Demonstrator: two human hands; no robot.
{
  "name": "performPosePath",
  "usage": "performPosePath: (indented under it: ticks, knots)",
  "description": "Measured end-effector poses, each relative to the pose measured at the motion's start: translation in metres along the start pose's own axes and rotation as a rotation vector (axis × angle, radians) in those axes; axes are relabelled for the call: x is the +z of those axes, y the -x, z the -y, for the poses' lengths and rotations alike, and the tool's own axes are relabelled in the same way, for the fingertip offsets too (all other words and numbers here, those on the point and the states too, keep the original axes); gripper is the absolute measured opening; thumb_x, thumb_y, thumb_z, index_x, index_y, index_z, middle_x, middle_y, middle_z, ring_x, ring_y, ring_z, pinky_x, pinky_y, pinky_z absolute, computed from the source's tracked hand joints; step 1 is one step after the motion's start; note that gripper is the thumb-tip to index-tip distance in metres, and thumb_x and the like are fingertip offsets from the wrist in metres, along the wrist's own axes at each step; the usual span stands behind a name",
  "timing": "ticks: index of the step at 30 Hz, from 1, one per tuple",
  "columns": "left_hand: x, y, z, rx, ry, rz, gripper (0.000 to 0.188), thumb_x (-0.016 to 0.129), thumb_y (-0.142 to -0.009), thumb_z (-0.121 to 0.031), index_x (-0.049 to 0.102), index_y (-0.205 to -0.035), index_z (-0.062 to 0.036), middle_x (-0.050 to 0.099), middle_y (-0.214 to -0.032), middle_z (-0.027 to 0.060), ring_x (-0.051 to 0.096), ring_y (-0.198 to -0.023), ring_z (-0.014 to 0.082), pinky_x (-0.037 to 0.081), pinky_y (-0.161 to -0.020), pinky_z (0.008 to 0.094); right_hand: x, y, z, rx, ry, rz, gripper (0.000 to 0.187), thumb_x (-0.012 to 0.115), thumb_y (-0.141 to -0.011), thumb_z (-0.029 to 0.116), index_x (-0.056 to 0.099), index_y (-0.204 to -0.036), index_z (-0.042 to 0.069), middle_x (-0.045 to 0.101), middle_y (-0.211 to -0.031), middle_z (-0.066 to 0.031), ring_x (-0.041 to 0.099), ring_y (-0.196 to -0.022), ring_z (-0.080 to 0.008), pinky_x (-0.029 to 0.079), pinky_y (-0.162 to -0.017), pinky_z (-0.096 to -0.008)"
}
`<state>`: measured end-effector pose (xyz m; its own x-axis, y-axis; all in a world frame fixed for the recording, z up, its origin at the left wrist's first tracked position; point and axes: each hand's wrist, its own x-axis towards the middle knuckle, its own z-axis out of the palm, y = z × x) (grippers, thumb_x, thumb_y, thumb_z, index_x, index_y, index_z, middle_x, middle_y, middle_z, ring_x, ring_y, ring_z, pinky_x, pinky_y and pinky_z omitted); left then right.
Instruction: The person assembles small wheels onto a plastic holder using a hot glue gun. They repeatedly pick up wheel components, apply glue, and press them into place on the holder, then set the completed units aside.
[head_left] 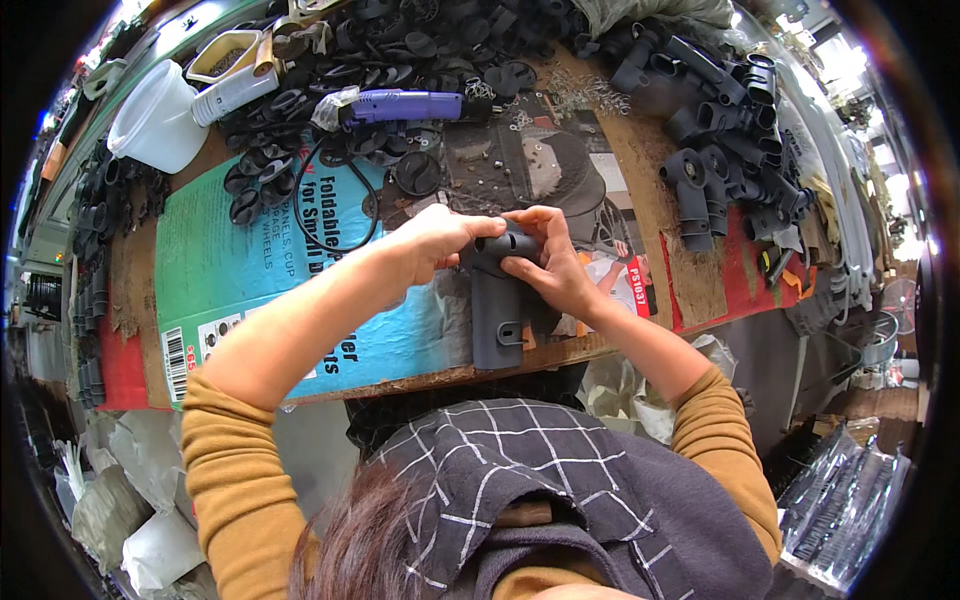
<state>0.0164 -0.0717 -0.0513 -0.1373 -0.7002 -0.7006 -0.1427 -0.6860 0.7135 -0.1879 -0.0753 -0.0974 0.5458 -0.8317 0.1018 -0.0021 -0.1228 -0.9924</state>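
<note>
Both hands are at a dark grey plastic tube fitting (pixel 496 320) over the front part of the workbench. Its long tube points toward me and has a slotted tab on its side; a shorter cross tube tops it at the far end. My left hand (pixel 440 238) is closed, with its thumb pressed on the left side of that cross tube. My right hand (pixel 552 262) grips the right side between thumb and curled fingers. Whether a small part sits under the fingertips is hidden. Just beyond my left hand lies a round black cap (pixel 417 174).
A purple power tool (pixel 405 106) with a black cord lies beyond my hands. Black plastic parts (pixel 400 40) heap up behind it. Similar fittings (pixel 690 190) pile at the right. A white bucket (pixel 160 118) stands far left. Printed cardboard (pixel 225 240) covers the bench; small metal pieces (pixel 585 92) lie scattered.
</note>
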Motion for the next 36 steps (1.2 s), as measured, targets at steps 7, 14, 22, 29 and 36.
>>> performPosePath:
  ticks: [7, 14, 22, 29, 36]
  knots:
    - [0.013, 0.065, 0.011, 0.600, 0.124, 0.055, 0.045, 0.075, -0.086, -0.021, 0.058, -0.121, 0.0036, 0.066, -0.107, 0.0070, 0.061, -0.101, 0.0137, 0.048, -0.091, 0.0284, 0.005, 0.018, 0.056, 0.439, -0.488, 0.168, 0.058, 0.077, -0.078, 0.000, 0.051, -0.130, 0.003, 0.063, -0.115, -0.0033, 0.060, -0.107, -0.0118, 0.050, -0.095, -0.0309]
    - [0.000, 0.078, 0.023, 0.957, -0.351, -0.248, 0.055, 0.083, -0.074, -0.038, 0.064, -0.108, 0.0008, 0.066, -0.094, 0.0160, 0.065, -0.084, 0.0241, 0.052, -0.077, 0.0341, 0.015, 0.015, 0.085, 0.161, 0.375, 0.213, 0.058, 0.081, -0.068, 0.003, 0.056, -0.120, 0.002, 0.065, -0.112, -0.0082, 0.063, -0.102, -0.0179, 0.050, -0.088, -0.0334]
    - [0.026, 0.045, 0.081, 0.797, -0.266, -0.486, 0.075, 0.056, -0.097, -0.043, 0.027, -0.148, 0.0038, 0.051, -0.128, 0.0258, 0.051, -0.121, 0.0368, 0.040, -0.104, 0.0404, 0.065, 0.007, 0.019, -0.653, 1.706, -0.256, 0.022, 0.059, -0.084, 0.014, 0.061, -0.102, 0.002, 0.062, -0.110, -0.0125, 0.060, -0.093, -0.0262, 0.050, -0.078, -0.0369]
    - [0.038, -0.004, 0.088, 0.996, -0.175, -0.675, 0.062, 0.058, -0.094, -0.048, 0.047, -0.126, 0.0033, 0.051, -0.125, 0.0247, 0.050, -0.117, 0.0403, 0.039, -0.102, 0.0449, 0.056, 0.021, 0.022, -0.406, 1.018, -0.120, 0.024, 0.062, -0.083, 0.004, 0.065, -0.106, -0.002, 0.061, -0.116, -0.0185, 0.062, -0.098, -0.0310, 0.053, -0.080, -0.0394]
    - [0.028, 0.004, 0.081, 0.911, -0.242, -0.556, 0.060, 0.078, -0.079, -0.031, 0.049, -0.123, -0.0004, 0.054, -0.120, 0.0207, 0.053, -0.113, 0.0374, 0.045, -0.096, 0.0429, 0.024, -0.017, 0.009, 0.468, -0.022, 0.021, 0.031, 0.059, -0.098, 0.025, 0.059, -0.120, 0.002, 0.064, -0.093, -0.0047, 0.060, -0.082, -0.0074, 0.049, -0.071, -0.0239]
